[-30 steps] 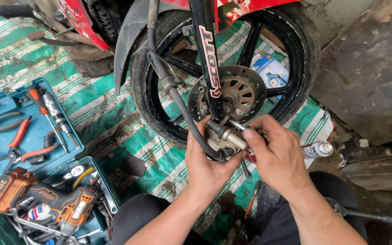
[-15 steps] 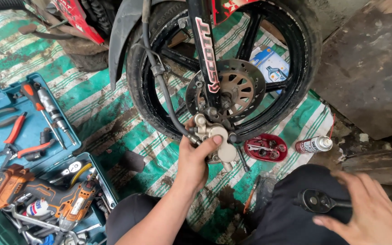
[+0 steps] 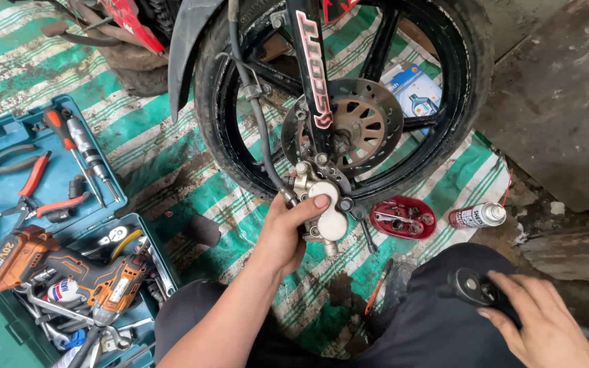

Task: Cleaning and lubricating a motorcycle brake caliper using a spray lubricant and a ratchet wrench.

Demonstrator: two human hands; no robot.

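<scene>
Evidently rigid and heavy, the metal brake caliper [image 3: 322, 208] sits grasped by its body in the left hand [image 3: 288, 232] — right hand [image 3: 540, 320] clenched around a black ratchet handle [image 3: 475, 292].

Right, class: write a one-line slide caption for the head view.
Left hand grips a silver brake caliper beside the motorcycle wheel; right hand holds a black ratchet.

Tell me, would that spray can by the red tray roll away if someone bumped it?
Probably yes. The spray can is round and lies on its side on the striped mat, so a nudge would likely roll it. It looks small, perhaps light. The red tray beside it might stop it.
</scene>
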